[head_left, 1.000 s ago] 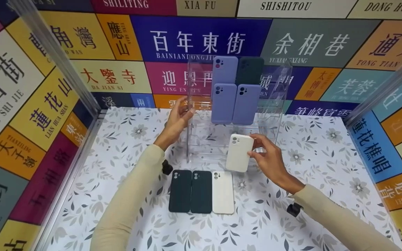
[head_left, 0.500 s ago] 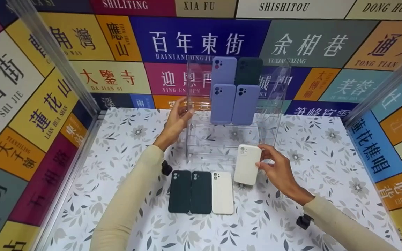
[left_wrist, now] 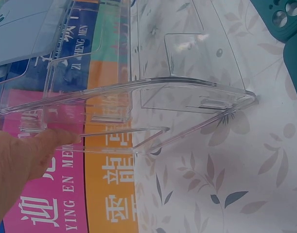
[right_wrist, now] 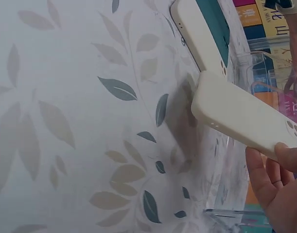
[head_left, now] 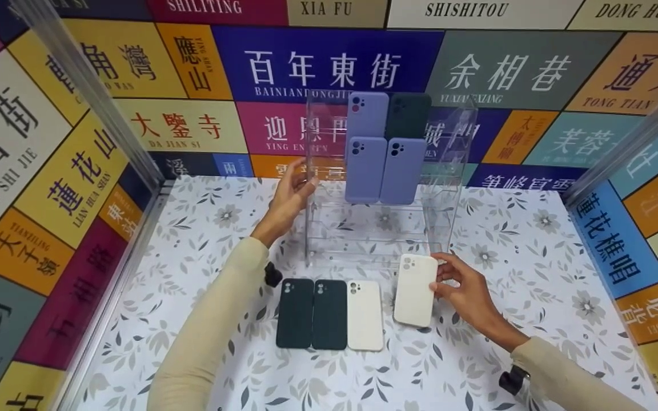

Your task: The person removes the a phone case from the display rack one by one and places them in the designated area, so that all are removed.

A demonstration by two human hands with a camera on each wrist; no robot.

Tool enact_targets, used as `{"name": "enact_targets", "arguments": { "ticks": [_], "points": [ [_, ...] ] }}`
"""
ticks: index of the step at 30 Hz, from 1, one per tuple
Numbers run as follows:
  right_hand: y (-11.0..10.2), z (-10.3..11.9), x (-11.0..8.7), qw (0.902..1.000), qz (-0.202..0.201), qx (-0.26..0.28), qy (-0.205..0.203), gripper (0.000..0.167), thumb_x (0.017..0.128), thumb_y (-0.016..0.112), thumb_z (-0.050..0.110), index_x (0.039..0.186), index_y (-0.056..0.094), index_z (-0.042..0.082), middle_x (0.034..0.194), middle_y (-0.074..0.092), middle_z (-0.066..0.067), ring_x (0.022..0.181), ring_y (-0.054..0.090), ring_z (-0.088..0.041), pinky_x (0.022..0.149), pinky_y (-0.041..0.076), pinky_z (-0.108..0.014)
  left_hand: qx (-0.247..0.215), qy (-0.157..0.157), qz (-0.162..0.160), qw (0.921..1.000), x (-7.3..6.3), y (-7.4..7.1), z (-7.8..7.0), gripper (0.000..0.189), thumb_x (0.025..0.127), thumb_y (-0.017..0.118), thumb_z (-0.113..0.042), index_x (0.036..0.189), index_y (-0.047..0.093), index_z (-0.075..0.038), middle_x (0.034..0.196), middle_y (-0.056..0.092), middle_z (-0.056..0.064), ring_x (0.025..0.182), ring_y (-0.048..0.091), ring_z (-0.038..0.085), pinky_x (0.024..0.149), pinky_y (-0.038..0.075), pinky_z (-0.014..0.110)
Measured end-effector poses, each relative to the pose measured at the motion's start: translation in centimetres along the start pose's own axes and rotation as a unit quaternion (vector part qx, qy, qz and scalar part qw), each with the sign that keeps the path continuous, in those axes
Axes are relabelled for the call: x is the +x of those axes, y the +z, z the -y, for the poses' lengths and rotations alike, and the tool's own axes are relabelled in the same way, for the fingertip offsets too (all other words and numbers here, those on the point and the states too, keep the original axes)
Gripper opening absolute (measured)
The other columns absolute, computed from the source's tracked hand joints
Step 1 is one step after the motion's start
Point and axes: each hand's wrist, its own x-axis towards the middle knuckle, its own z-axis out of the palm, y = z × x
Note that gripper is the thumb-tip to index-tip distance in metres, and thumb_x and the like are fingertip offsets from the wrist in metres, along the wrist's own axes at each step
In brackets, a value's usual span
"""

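Note:
My right hand point(head_left: 467, 288) pinches a white phone case point(head_left: 416, 291) by its right long edge, thumb in front and fingers behind. In the right wrist view the held white phone case point(right_wrist: 245, 109) is tilted above the table, its shadow falling on the cloth. My left hand point(head_left: 289, 197) grips the left side panel of a clear display stand point(head_left: 308, 228); the left wrist view shows the fingers at the panel edge point(left_wrist: 124, 132). Left of the held case, two dark green phone cases point(head_left: 295, 314) and another white phone case point(head_left: 365, 315) lie side by side.
On the stand's upper tiers sit several phone cases: purple ones, such as the lower left purple case point(head_left: 365, 171), and a dark green case point(head_left: 410, 116). A leaf-patterned cloth point(head_left: 220, 365) covers the table. Sign-printed walls point(head_left: 329, 63) enclose the back and sides.
My right hand has carried the white phone case down and to the right, away from the stand toward the row on the table. The left hand stays in place on the stand.

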Motion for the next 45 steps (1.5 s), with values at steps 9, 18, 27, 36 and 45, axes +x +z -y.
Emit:
{"name": "enact_targets", "arguments": {
  "ticks": [9,18,27,36,45],
  "points": [
    [-0.1,-0.6,-0.2,0.9872,0.084,0.077,0.111,0.068,0.093,0.077,-0.012,0.156,0.053,-0.006,0.112,0.066,-0.022,0.092,0.072,-0.018,0.074,0.066,-0.039,-0.010,-0.001,-0.003,0.9999,0.0,0.1,-0.2,0.059,0.110,0.065,-0.011,0.164,0.041,-0.012,0.148,0.061,0.023,0.134,0.060,0.041,0.091,0.050,0.039],
    [0.8,-1.5,0.2,0.9718,0.135,0.099,0.166,0.072,0.094,0.076,-0.011,0.160,0.049,-0.007,0.108,0.065,-0.016,0.089,0.071,-0.021,0.075,0.066,-0.044,-0.011,-0.003,-0.006,0.9999,0.1,0.2,0.0,0.061,0.110,0.066,-0.012,0.166,0.040,-0.010,0.146,0.061,0.023,0.132,0.062,0.037,0.098,0.050,0.042],
    [1.9,-2.4,0.5,0.9652,0.158,0.113,0.175,0.072,0.092,0.074,-0.013,0.159,0.046,-0.011,0.108,0.069,-0.018,0.086,0.075,-0.018,0.072,0.066,-0.040,-0.008,-0.008,-0.002,0.9999,0.0,0.1,0.0,0.060,0.110,0.067,-0.015,0.165,0.041,-0.014,0.150,0.060,0.022,0.139,0.059,0.040,0.099,0.050,0.044],
    [2.3,-2.8,0.7,0.9641,0.161,0.107,0.182,0.074,0.094,0.076,-0.009,0.160,0.045,-0.011,0.110,0.068,-0.018,0.088,0.077,-0.020,0.073,0.066,-0.041,-0.005,-0.008,-0.005,0.9999,0.0,0.1,0.0,0.061,0.109,0.068,-0.014,0.165,0.043,-0.016,0.149,0.062,0.019,0.134,0.063,0.034,0.093,0.051,0.041],
    [3.2,-2.0,1.1,0.9734,0.138,0.039,0.179,0.071,0.088,0.080,-0.012,0.154,0.054,-0.010,0.107,0.069,-0.021,0.086,0.073,-0.021,0.069,0.066,-0.040,-0.009,0.009,0.009,0.9999,-0.1,-0.1,0.0,0.062,0.111,0.065,-0.012,0.167,0.038,-0.011,0.149,0.061,0.022,0.141,0.057,0.046,0.102,0.050,0.044]
  ]
}}
